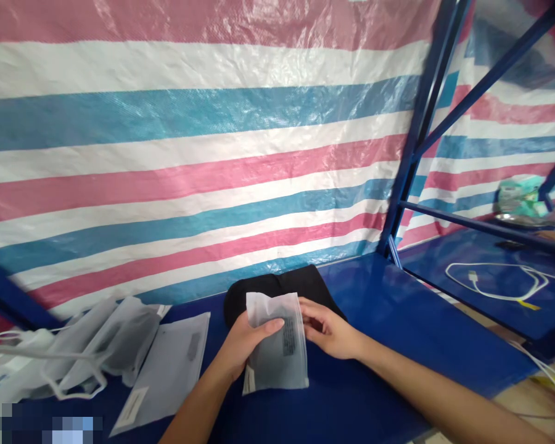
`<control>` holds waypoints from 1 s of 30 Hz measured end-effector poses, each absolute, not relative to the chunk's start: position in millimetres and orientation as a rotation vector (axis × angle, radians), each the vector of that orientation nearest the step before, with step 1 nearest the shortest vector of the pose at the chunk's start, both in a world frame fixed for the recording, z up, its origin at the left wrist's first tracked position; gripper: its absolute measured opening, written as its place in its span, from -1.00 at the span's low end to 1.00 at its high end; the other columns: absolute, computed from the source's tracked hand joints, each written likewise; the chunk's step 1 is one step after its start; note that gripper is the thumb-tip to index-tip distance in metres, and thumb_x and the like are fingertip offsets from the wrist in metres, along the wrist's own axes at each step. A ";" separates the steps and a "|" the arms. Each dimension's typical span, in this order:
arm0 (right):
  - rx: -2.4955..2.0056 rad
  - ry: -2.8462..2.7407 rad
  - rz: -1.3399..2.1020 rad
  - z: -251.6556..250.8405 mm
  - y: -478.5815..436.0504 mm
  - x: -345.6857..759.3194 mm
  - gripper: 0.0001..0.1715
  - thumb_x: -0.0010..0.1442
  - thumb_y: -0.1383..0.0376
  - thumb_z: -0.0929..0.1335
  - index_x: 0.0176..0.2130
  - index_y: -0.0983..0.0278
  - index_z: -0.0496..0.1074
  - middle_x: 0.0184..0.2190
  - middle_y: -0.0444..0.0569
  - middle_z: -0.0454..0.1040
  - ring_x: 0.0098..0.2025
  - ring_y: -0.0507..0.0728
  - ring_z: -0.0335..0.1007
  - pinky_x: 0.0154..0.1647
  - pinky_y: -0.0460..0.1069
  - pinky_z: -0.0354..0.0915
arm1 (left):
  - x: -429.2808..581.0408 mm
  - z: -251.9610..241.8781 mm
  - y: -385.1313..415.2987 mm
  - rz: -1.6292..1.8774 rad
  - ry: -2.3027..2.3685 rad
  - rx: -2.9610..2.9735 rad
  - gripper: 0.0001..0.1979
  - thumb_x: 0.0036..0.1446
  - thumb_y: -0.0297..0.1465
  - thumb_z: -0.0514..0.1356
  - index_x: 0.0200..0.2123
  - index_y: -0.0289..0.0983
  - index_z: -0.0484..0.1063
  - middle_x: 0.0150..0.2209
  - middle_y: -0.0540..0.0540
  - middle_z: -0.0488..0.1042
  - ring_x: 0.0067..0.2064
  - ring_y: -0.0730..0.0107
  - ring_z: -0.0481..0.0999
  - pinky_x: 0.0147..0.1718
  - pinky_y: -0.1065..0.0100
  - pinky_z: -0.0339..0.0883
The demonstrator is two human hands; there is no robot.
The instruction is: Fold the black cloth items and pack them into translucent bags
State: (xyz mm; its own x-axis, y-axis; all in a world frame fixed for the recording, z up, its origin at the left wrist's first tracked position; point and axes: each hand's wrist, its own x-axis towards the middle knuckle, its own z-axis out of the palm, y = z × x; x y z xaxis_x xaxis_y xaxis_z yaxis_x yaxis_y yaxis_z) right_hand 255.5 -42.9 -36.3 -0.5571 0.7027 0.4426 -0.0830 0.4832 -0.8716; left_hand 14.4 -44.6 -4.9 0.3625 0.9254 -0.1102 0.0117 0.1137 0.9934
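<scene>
A frosted plastic bag [275,367] stands in front of me, with dark contents showing through and small printed text on its front. My left hand [245,342] grips it from the left, thumb pressed across the front, the other fingers hidden behind. At its right edge is my right hand [328,330], fingers curled and fingertips against the bag's side, partly hidden by it. Behind the bag lies a folded black item [309,287], perhaps cloth, on the blue surface [379,308]. Another flat frosted bag [171,364] with a white label rests left of my left arm.
Several filled frosted bags [134,336] are heaped at the left, beside white cables [78,364]. A striped plastic sheet [189,154] hangs behind. Blue metal frame posts [420,129] rise at the right; beyond them a white USB cable [494,266] lies on another blue surface.
</scene>
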 end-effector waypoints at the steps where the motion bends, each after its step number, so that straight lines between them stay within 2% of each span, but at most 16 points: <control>1: -0.531 -1.782 1.179 -43.3 -40.8 253.7 -0.58 0.47 0.07 0.38 0.25 0.08 0.44 0.28 0.09 0.38 -0.02 0.17 0.58 0.11 0.15 0.52 | 14.5 -4.4 -44.8 0.855 0.972 1.264 -0.39 0.10 -0.08 0.52 0.11 -0.30 0.59 0.03 -0.25 0.68 0.00 -0.05 0.69 -0.04 0.15 0.54; 4: -0.614 -1.570 1.078 -60.7 -33.6 249.6 -0.57 0.31 0.09 0.53 0.10 0.09 0.45 0.16 0.04 0.39 -0.22 0.07 0.54 -0.26 -0.02 0.51 | 17.1 -4.4 -46.9 0.858 0.930 1.232 -0.32 0.04 -0.09 0.56 0.15 -0.28 0.56 0.02 -0.22 0.68 -0.01 -0.03 0.68 -0.05 0.17 0.53; 6: -0.686 -1.567 0.939 -63.9 -30.1 249.9 -0.46 0.23 0.12 0.59 0.12 0.08 0.45 0.10 0.02 0.38 -0.20 0.09 0.50 -0.33 -0.05 0.46 | 19.9 -6.1 -49.5 0.843 0.911 1.220 -0.33 -0.01 -0.10 0.58 0.10 -0.29 0.58 -0.04 -0.21 0.68 -0.04 0.01 0.68 -0.09 0.21 0.52; 7: -0.701 -1.601 0.891 -62.8 -29.1 250.7 -0.38 0.22 0.13 0.60 0.19 0.07 0.44 0.11 0.03 0.38 -0.13 0.12 0.49 -0.30 -0.04 0.46 | 21.4 -7.5 -50.8 0.825 0.905 1.214 -0.36 -0.02 -0.11 0.59 0.06 -0.30 0.59 -0.07 -0.21 0.68 -0.07 0.03 0.68 -0.11 0.22 0.51; 9: -0.661 -1.698 0.909 -57.6 -28.6 252.8 -0.29 0.27 0.13 0.57 0.32 0.05 0.40 0.16 0.07 0.40 0.03 0.19 0.48 -0.09 0.03 0.50 | 23.5 -11.4 -52.9 0.783 0.893 1.188 -0.42 0.01 -0.10 0.58 -0.01 -0.32 0.61 -0.13 -0.20 0.68 -0.13 0.09 0.67 -0.15 0.25 0.49; 11: -0.572 -1.758 1.052 -51.9 -29.3 253.8 -0.37 0.32 0.12 0.53 0.31 0.08 0.44 0.17 0.08 0.45 0.13 0.22 0.48 0.09 0.10 0.47 | 23.9 -15.8 -53.5 0.752 0.881 1.145 -0.46 0.03 -0.09 0.56 -0.06 -0.32 0.61 -0.18 -0.18 0.67 -0.18 0.15 0.66 -0.18 0.28 0.47; 13: -0.550 -1.724 1.178 -48.6 -29.4 253.4 -0.54 0.30 0.12 0.55 0.15 0.13 0.56 0.05 0.03 0.53 0.05 0.20 0.53 0.10 0.11 0.46 | 22.4 -19.1 -52.8 0.729 0.876 1.112 -0.48 0.01 -0.09 0.57 -0.11 -0.32 0.61 -0.24 -0.15 0.65 -0.22 0.20 0.64 -0.22 0.31 0.45; 16: -0.637 -1.612 1.197 -47.9 -27.3 252.7 -0.70 0.17 0.14 0.63 -0.20 0.22 0.59 -0.20 -0.07 0.54 -0.19 0.12 0.50 -0.09 0.03 0.43 | 18.9 -20.8 -50.8 0.706 0.856 1.093 -0.45 0.00 -0.12 0.59 -0.03 -0.30 0.61 -0.19 -0.15 0.66 -0.16 0.19 0.65 -0.17 0.31 0.46; 18: -0.667 -1.581 1.170 -48.7 -25.4 253.6 -0.61 0.11 0.17 0.64 -0.40 0.24 0.44 -0.33 -0.14 0.47 -0.32 0.06 0.38 -0.23 -0.02 0.35 | 17.6 -20.7 -49.8 0.700 0.845 1.076 -0.41 0.02 -0.13 0.58 0.04 -0.30 0.59 -0.12 -0.18 0.66 -0.11 0.16 0.66 -0.12 0.29 0.48; 21: -0.675 -1.627 1.065 -49.8 -24.7 256.1 -0.40 0.13 0.25 0.59 -0.53 0.22 0.13 -0.43 -0.20 0.33 -0.42 0.00 0.18 -0.37 -0.06 0.16 | 18.1 -21.2 -49.0 0.699 0.849 1.058 -0.44 0.05 -0.14 0.57 0.02 -0.32 0.59 -0.11 -0.20 0.66 -0.14 0.19 0.66 -0.14 0.30 0.49; 23: -0.679 -1.675 0.979 -49.1 -25.9 258.1 -0.36 0.17 0.31 0.54 -0.54 0.20 0.02 -0.49 -0.22 0.25 -0.46 -0.01 0.09 -0.41 -0.06 0.07 | 18.8 -22.2 -48.1 0.700 0.843 1.059 -0.45 0.06 -0.16 0.57 0.04 -0.31 0.59 -0.11 -0.19 0.66 -0.17 0.22 0.66 -0.17 0.31 0.50; 24: -0.677 -1.684 0.961 -47.9 -26.8 259.3 -0.38 0.18 0.32 0.52 -0.53 0.20 0.02 -0.50 -0.22 0.24 -0.46 0.00 0.08 -0.42 -0.06 0.06 | 18.8 -22.8 -47.5 0.705 0.839 1.062 -0.45 0.07 -0.17 0.56 0.05 -0.31 0.58 -0.11 -0.18 0.66 -0.17 0.23 0.66 -0.17 0.32 0.50; 27: -0.654 -1.695 1.060 -41.3 -30.3 263.3 -0.65 0.21 0.28 0.54 -0.33 0.20 0.28 -0.31 -0.16 0.37 -0.33 0.04 0.26 -0.30 -0.06 0.22 | 18.1 -24.4 -45.3 0.728 0.836 1.067 -0.48 0.10 -0.17 0.54 0.05 -0.30 0.58 -0.14 -0.15 0.65 -0.20 0.25 0.64 -0.19 0.32 0.50; 29: -0.634 -1.735 1.158 -38.1 -32.0 265.6 -0.66 0.21 0.25 0.55 -0.14 0.19 0.36 -0.17 -0.11 0.40 -0.23 0.07 0.33 -0.21 -0.04 0.28 | 18.1 -25.1 -45.1 0.728 0.838 1.074 -0.49 0.11 -0.17 0.54 0.04 -0.30 0.59 -0.15 -0.14 0.64 -0.20 0.27 0.63 -0.19 0.33 0.49; 30: -0.625 -1.765 1.190 -38.2 -32.4 266.1 -0.66 0.22 0.25 0.55 -0.13 0.20 0.37 -0.18 -0.11 0.39 -0.24 0.06 0.32 -0.23 -0.05 0.27 | 18.6 -25.4 -45.6 0.715 0.839 1.077 -0.49 0.10 -0.17 0.54 0.04 -0.30 0.59 -0.15 -0.13 0.64 -0.20 0.28 0.63 -0.19 0.35 0.48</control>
State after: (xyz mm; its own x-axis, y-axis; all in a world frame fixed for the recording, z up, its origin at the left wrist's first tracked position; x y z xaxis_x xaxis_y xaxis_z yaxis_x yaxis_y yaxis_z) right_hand 266.1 -32.4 -38.2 -0.4762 0.7870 0.3922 -0.0688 0.4113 -0.9089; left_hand 18.6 -45.6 -25.4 0.5034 0.8331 -0.2292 -0.0949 0.3170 0.9436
